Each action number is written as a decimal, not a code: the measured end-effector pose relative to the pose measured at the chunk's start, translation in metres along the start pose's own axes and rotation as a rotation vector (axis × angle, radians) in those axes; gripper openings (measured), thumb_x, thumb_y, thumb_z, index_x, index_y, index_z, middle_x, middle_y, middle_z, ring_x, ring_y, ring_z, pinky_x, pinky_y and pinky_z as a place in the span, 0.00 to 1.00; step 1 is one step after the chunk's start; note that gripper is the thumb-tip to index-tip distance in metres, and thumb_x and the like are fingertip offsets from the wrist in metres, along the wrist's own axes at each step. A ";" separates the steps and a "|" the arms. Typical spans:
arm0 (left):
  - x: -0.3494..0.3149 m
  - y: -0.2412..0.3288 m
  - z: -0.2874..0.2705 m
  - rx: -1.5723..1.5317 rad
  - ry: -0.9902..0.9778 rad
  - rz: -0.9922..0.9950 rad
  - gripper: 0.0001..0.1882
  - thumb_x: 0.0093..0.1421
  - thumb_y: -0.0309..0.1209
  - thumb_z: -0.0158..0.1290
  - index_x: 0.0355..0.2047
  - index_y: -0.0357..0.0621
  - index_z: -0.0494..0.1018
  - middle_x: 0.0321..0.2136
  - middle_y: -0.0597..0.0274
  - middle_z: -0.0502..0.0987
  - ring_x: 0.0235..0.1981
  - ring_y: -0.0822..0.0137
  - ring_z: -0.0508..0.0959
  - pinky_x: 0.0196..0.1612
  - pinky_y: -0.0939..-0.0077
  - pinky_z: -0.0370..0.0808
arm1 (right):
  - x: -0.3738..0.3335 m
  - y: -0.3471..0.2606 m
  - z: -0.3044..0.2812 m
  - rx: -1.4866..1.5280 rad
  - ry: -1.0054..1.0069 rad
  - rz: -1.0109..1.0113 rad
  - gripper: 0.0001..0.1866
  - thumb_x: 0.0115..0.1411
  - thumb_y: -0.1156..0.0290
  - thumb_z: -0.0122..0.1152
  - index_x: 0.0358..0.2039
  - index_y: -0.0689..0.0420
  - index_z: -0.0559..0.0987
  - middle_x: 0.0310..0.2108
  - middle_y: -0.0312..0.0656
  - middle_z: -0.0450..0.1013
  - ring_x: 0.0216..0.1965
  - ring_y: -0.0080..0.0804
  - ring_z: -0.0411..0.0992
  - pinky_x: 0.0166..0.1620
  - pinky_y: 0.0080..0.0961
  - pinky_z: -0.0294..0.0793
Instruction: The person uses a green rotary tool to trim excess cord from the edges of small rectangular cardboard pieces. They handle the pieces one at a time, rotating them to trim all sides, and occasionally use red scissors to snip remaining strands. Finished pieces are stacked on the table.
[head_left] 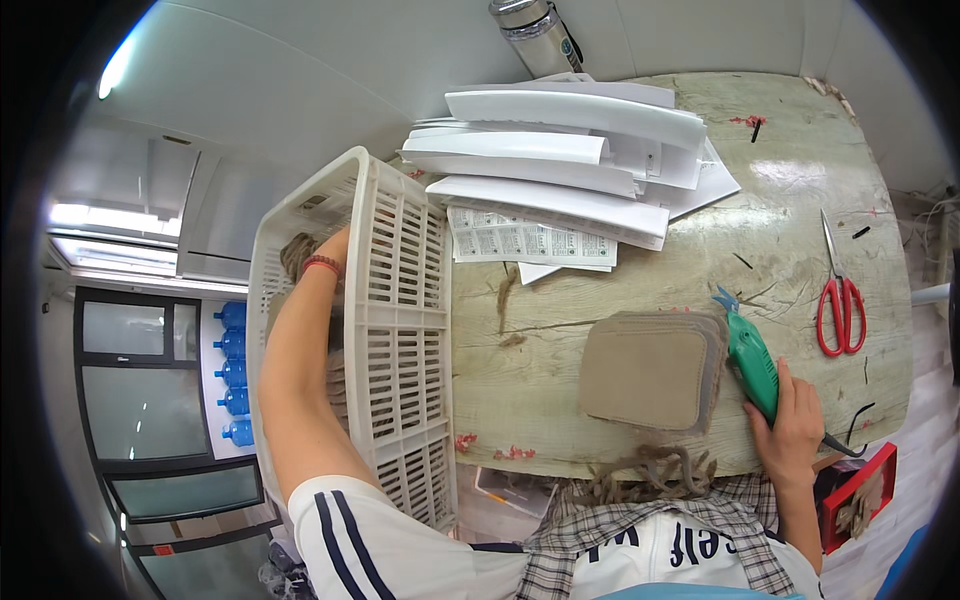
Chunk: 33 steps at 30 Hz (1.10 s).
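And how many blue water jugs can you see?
5 blue jugs, in one column left of the white crate: top, second, third, fourth, bottom. The crate may hide more.

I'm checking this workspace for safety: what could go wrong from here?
The green cutter, with the right hand at its rear, lies close beside the stack of brown pieces; a slip might nick their edges. The white sheets are piled unevenly, so a bump could send some sliding.
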<state>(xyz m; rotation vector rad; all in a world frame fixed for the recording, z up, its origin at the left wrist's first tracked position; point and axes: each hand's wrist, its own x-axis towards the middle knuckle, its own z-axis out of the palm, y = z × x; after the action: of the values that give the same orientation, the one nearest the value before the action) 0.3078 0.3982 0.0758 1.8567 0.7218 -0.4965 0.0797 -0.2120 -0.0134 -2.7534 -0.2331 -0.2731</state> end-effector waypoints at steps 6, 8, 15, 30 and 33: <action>0.010 -0.001 -0.006 0.296 0.048 0.025 0.14 0.58 0.31 0.51 0.42 0.38 0.77 0.35 0.55 0.80 0.36 0.65 0.78 0.41 0.67 0.75 | 0.003 -0.002 0.006 -0.039 0.006 -0.026 0.39 0.41 0.71 0.71 0.55 0.63 0.68 0.35 0.48 0.69 0.35 0.47 0.69 0.38 0.37 0.68; 0.009 -0.002 -0.006 0.336 0.062 0.046 0.14 0.58 0.30 0.51 0.42 0.38 0.77 0.35 0.55 0.80 0.36 0.65 0.78 0.41 0.68 0.75 | 0.003 -0.003 0.006 -0.040 0.005 -0.027 0.38 0.41 0.71 0.71 0.56 0.63 0.68 0.36 0.48 0.69 0.35 0.47 0.69 0.38 0.37 0.69; -0.004 0.007 -0.002 0.425 0.113 0.178 0.13 0.58 0.27 0.50 0.42 0.38 0.76 0.35 0.55 0.79 0.36 0.66 0.77 0.40 0.68 0.75 | 0.002 0.000 0.006 -0.044 -0.007 -0.038 0.38 0.42 0.71 0.70 0.56 0.64 0.68 0.36 0.49 0.69 0.35 0.47 0.69 0.38 0.38 0.68; -0.137 0.056 0.019 0.207 0.638 1.124 0.12 0.59 0.22 0.50 0.43 0.36 0.70 0.37 0.59 0.77 0.39 0.68 0.76 0.45 0.74 0.72 | -0.010 0.010 0.002 -0.012 0.031 -0.084 0.36 0.43 0.67 0.71 0.53 0.63 0.69 0.34 0.47 0.69 0.36 0.44 0.69 0.39 0.36 0.69; -0.198 0.077 0.099 0.151 0.041 1.022 0.13 0.59 0.20 0.50 0.45 0.35 0.71 0.40 0.66 0.76 0.40 0.76 0.73 0.46 0.81 0.71 | -0.008 0.021 -0.002 0.003 0.021 -0.078 0.32 0.46 0.64 0.69 0.51 0.63 0.70 0.34 0.48 0.70 0.37 0.45 0.70 0.39 0.37 0.70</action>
<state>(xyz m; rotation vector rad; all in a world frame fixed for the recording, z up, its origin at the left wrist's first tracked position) 0.2140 0.2349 0.2152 2.0920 -0.2955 0.1615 0.0753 -0.2328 -0.0200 -2.7404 -0.3360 -0.3221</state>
